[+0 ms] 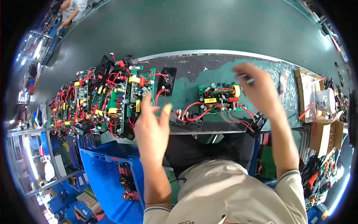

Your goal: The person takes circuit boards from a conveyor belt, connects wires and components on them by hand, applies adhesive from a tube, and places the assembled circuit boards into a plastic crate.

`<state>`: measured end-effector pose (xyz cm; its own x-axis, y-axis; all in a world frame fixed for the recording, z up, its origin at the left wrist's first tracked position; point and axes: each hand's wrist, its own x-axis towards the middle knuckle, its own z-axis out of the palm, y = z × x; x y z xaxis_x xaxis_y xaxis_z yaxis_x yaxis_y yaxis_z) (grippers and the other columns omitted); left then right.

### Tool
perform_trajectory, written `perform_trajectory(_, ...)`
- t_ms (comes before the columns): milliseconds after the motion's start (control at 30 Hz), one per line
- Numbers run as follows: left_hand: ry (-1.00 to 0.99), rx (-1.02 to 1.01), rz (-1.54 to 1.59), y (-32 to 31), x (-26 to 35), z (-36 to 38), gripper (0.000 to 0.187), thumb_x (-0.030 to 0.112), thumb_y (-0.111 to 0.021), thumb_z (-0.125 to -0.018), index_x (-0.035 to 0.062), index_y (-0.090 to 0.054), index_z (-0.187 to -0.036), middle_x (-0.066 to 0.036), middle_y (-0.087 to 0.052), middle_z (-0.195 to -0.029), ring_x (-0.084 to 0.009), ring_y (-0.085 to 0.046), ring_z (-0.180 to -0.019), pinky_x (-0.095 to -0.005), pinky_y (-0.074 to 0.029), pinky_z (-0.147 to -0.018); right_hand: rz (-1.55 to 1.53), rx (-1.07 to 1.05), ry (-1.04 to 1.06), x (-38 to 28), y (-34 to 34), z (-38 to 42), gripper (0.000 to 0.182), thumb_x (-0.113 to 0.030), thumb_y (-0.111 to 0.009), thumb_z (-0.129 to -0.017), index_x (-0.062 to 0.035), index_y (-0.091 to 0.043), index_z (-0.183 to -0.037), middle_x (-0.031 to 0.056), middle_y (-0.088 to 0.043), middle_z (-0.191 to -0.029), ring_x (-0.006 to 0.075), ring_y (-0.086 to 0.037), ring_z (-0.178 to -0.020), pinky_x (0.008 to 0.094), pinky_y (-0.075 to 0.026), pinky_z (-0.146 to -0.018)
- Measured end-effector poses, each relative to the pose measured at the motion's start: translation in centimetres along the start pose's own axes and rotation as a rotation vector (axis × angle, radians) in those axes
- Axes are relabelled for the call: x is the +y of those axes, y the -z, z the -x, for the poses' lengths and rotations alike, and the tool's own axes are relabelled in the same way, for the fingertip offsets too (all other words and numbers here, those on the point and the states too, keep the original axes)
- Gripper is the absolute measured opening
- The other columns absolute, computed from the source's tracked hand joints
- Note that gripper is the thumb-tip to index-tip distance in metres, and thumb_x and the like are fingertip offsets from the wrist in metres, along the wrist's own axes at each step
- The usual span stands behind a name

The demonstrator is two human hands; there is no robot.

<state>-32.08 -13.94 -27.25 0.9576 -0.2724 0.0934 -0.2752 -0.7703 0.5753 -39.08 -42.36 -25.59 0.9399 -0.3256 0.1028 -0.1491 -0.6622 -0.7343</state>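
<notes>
On the green bench mat lies a circuit board [220, 98] with yellow and red parts and red wires. Those wires run left to a small round black fan [195, 118] and right to a black panel [257, 123]. Above the board's right end is my right hand [255, 84], its fingers curled around a small pale item that is too small to name. My left hand [152, 128] has its fingers apart and holds nothing. It is beside a row of stacked boards [87, 99], near a black end panel [168, 80] with red wires.
A blue crate [108, 179] stands below the bench at the left. Cardboard boxes [327, 136] and a white roll [325, 100] are at the right. Clear plastic wrap [284, 84] lies on the bench's right part. Another person [71, 13] is at the upper left.
</notes>
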Motion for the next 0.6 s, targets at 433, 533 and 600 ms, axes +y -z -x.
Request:
perform_trajectory(433, -0.271, 0.071, 0.430, -3.0, 1.9, -0.1, 0.027, 0.003, -0.073, -0.088, 0.0023, -0.071, -0.115, -0.012, -0.074, -0.109, -0.0223, -0.071, -0.091, -0.0338, -0.055, -0.080, -0.110, -0.426, 0.253, -2.9, -4.7, -1.5, 0.018, -0.012, -0.073, -0.088, -0.0024, -0.072, -0.103, 0.0143, -0.070, -0.087, 0.0270, -0.070, -0.074, 0.0365, -0.056, -0.067)
perform_trajectory(533, -0.233, 0.082, 0.612, -4.4, 1.6, 0.0, 0.040, -0.001, -0.072, -0.091, -0.0011, -0.062, -0.129, -0.013, -0.069, -0.121, -0.0197, -0.066, -0.107, -0.0299, -0.053, -0.089, -0.613, -0.553, -0.230, -2.0, -4.5, -1.1, 0.019, -0.009, -0.072, -0.091, 0.0031, -0.072, -0.106, 0.0113, -0.074, -0.090, 0.0158, -0.070, -0.076, 0.0278, -0.057, -0.070)
perform_trajectory(600, -0.124, -0.017, 0.813, -5.0, 1.2, 0.5, 0.047, -0.001, -0.072, -0.090, -0.0029, -0.056, -0.135, -0.015, -0.066, -0.126, -0.0211, -0.063, -0.115, -0.0314, -0.051, -0.096, -0.826, -0.536, -0.344, -1.8, -4.8, -0.6, 0.019, -0.008, -0.071, -0.093, 0.0073, -0.071, -0.105, 0.0087, -0.073, -0.091, 0.0126, -0.069, -0.078, 0.0249, -0.057, -0.071)
